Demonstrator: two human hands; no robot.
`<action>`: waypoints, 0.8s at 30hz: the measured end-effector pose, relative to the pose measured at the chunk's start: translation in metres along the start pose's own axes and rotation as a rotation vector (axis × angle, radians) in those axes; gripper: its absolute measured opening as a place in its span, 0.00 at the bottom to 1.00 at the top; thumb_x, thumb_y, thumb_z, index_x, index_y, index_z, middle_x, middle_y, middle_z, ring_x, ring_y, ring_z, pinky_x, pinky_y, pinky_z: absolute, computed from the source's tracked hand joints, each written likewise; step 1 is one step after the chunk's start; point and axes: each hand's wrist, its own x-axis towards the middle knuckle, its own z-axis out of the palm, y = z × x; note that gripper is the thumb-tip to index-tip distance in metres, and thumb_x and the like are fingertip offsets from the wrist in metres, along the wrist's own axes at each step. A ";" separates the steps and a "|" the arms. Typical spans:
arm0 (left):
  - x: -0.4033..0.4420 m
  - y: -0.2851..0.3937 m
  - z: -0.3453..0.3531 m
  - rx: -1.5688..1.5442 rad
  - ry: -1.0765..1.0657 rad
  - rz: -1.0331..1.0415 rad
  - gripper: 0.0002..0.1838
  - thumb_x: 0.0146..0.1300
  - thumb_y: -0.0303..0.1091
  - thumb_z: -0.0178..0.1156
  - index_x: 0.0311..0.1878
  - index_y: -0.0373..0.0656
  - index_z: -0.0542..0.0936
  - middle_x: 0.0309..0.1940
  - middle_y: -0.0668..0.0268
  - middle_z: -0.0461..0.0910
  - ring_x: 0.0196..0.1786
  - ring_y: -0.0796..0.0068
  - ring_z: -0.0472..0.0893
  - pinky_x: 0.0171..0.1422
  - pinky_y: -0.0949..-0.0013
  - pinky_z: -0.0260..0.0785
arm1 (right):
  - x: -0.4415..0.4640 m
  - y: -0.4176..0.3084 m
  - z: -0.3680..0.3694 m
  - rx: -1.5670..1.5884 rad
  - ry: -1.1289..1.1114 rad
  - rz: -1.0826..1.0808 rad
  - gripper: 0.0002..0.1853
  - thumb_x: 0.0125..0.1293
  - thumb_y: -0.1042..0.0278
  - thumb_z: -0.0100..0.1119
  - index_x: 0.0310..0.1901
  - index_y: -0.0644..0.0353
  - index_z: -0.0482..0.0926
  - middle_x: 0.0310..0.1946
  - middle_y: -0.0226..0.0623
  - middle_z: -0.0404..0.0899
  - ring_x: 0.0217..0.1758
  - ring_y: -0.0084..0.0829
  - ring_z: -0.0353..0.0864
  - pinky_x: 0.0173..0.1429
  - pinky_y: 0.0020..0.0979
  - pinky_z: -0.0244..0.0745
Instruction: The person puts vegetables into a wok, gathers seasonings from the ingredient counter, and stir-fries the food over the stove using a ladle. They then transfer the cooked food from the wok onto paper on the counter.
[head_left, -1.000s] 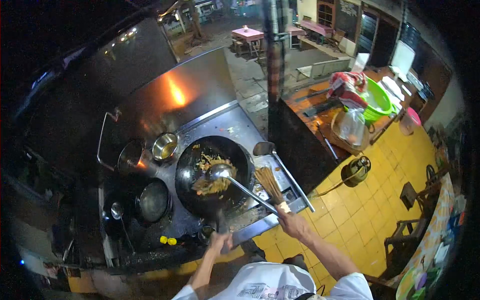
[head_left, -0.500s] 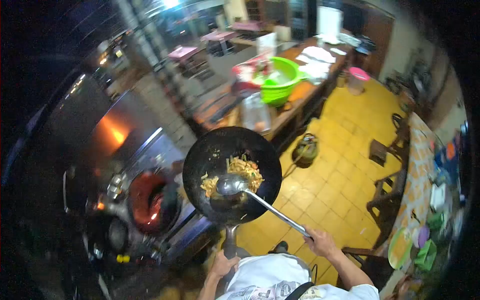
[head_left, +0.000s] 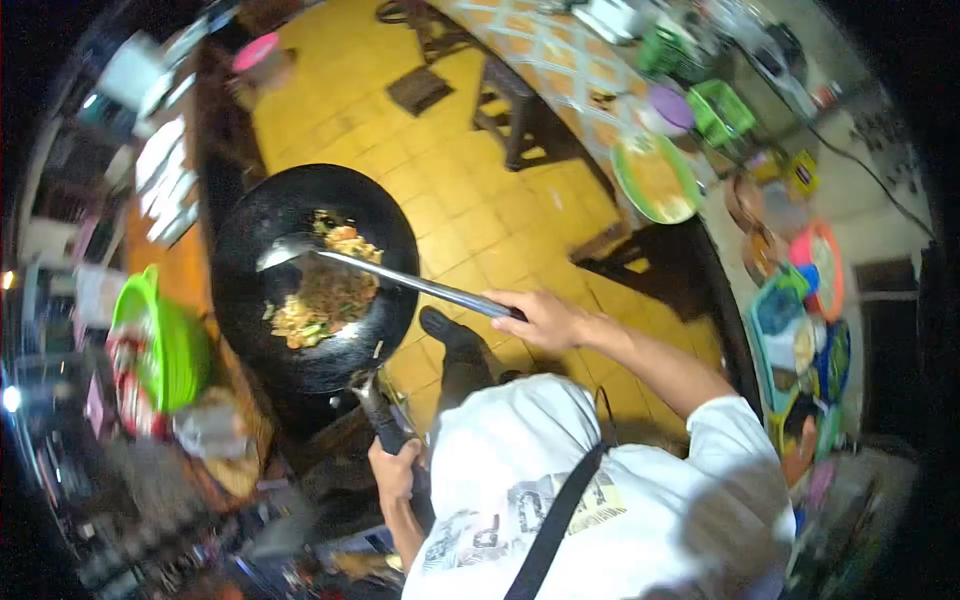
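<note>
My left hand [head_left: 396, 470] is wrapped round the handle of a black wok [head_left: 375, 200], which is held up in front of me over the floor. Inside it lies cooked food [head_left: 325, 290], yellowish and brown with green and orange bits; whether it is noodles or rice I cannot tell. My right hand [head_left: 540, 318] grips the dark end of a long metal ladle [head_left: 430, 288]. The ladle's shiny head rests in the wok, at the left side of the food.
A wooden counter [head_left: 222, 380] at left carries green plastic baskets [head_left: 180, 350] and white papers [head_left: 165, 170]. At right, a table [head_left: 540, 60] holds a green-rimmed plate [head_left: 657, 180], a green basket [head_left: 720, 112] and several bowls. A dark stool [head_left: 505, 110] stands on the yellow tiled floor [head_left: 330, 80].
My view has swung right, away from the stove, toward the table with the plate. The wok has turned with me, and the ladle has shifted to the left side of the food.
</note>
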 end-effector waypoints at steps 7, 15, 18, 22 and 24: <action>0.134 0.118 -0.019 0.368 -0.187 0.022 0.08 0.47 0.25 0.62 0.31 0.35 0.74 0.19 0.66 0.74 0.19 0.78 0.71 0.24 0.73 0.62 | 0.098 -0.038 -0.046 -0.090 0.224 0.172 0.24 0.64 0.63 0.54 0.62 0.58 0.68 0.36 0.54 0.79 0.38 0.51 0.79 0.42 0.41 0.73; 0.264 0.217 -0.038 0.383 -0.312 -0.008 0.09 0.51 0.30 0.63 0.33 0.36 0.76 0.19 0.68 0.75 0.23 0.78 0.73 0.29 0.72 0.66 | 0.256 -0.024 -0.049 -0.362 0.406 0.116 0.25 0.64 0.67 0.54 0.63 0.59 0.65 0.33 0.56 0.77 0.36 0.56 0.77 0.39 0.48 0.72; 0.316 0.266 -0.035 0.233 -0.289 -0.033 0.07 0.51 0.28 0.61 0.30 0.38 0.74 0.18 0.67 0.75 0.22 0.78 0.73 0.28 0.71 0.65 | 0.318 0.003 -0.066 -0.453 0.234 0.150 0.25 0.64 0.65 0.54 0.63 0.54 0.67 0.35 0.55 0.78 0.37 0.56 0.77 0.40 0.48 0.72; 0.407 0.302 -0.046 0.153 -0.163 0.099 0.06 0.50 0.27 0.61 0.28 0.38 0.73 0.17 0.67 0.74 0.21 0.78 0.72 0.27 0.72 0.64 | 0.426 0.017 -0.121 -0.448 0.059 0.023 0.24 0.63 0.62 0.56 0.61 0.53 0.70 0.35 0.53 0.80 0.36 0.54 0.80 0.39 0.45 0.74; 0.427 0.333 -0.050 0.118 -0.092 0.060 0.07 0.49 0.26 0.61 0.30 0.37 0.74 0.18 0.65 0.75 0.23 0.77 0.74 0.30 0.70 0.67 | 0.497 0.012 -0.140 -0.292 0.013 0.004 0.24 0.62 0.62 0.57 0.60 0.54 0.71 0.34 0.54 0.80 0.35 0.52 0.80 0.39 0.43 0.74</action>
